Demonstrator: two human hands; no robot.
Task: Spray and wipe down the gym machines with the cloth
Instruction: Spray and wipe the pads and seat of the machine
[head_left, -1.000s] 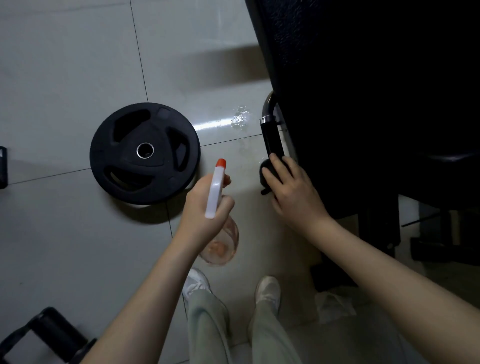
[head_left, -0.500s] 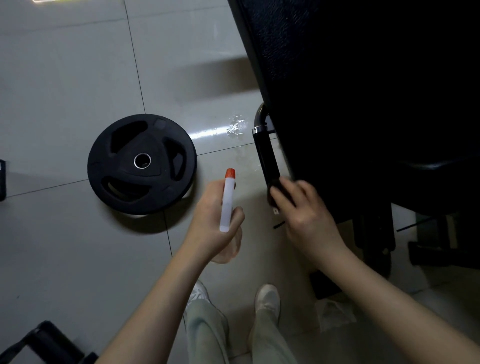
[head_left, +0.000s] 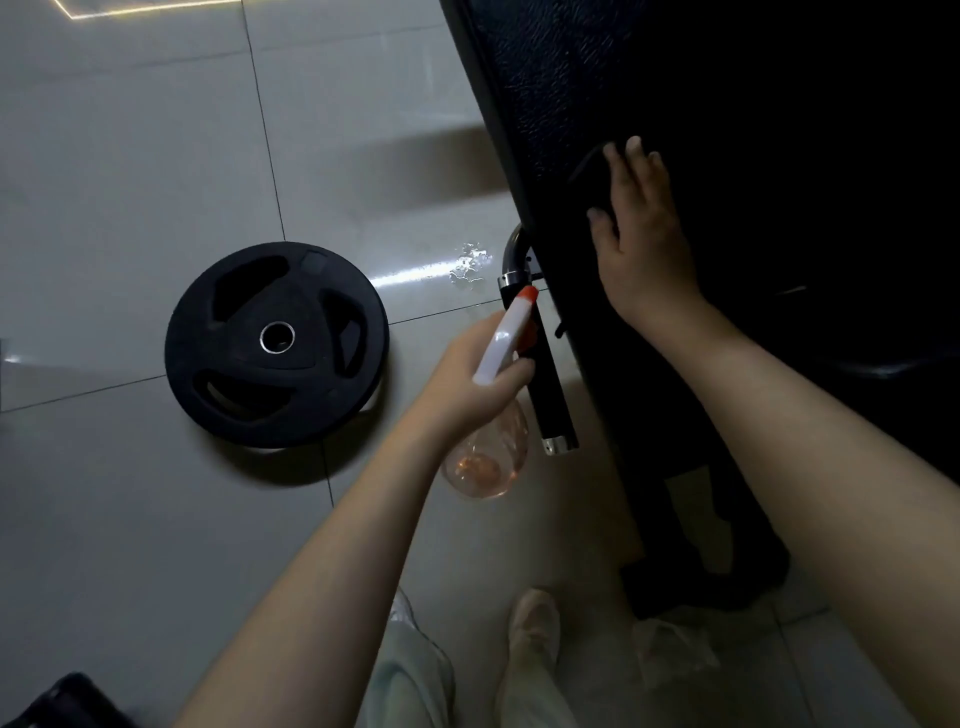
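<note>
My left hand (head_left: 467, 376) grips a clear spray bottle (head_left: 488, 457) with a white head and an orange nozzle, holding it beside the machine's black grip bar (head_left: 553, 400). The nozzle points up and to the right. My right hand (head_left: 641, 234) lies flat, fingers spread, on the machine's textured black pad (head_left: 561, 78). It presses a dark cloth (head_left: 589, 169) against the pad. Only a curved edge of the cloth shows past the fingers and thumb.
A black weight plate (head_left: 275, 343) lies flat on the tiled floor to the left. A small wet patch (head_left: 467, 266) shines near the bar's chrome bend. My shoes (head_left: 535, 618) stand below, a crumpled clear wrapper (head_left: 675, 652) beside the machine's base (head_left: 706, 571). A black object (head_left: 62, 701) sits bottom left.
My right hand has left the lower end of the grip bar and moved up onto the black pad with the cloth. My left hand with the bottle has shifted right, toward the bar.
</note>
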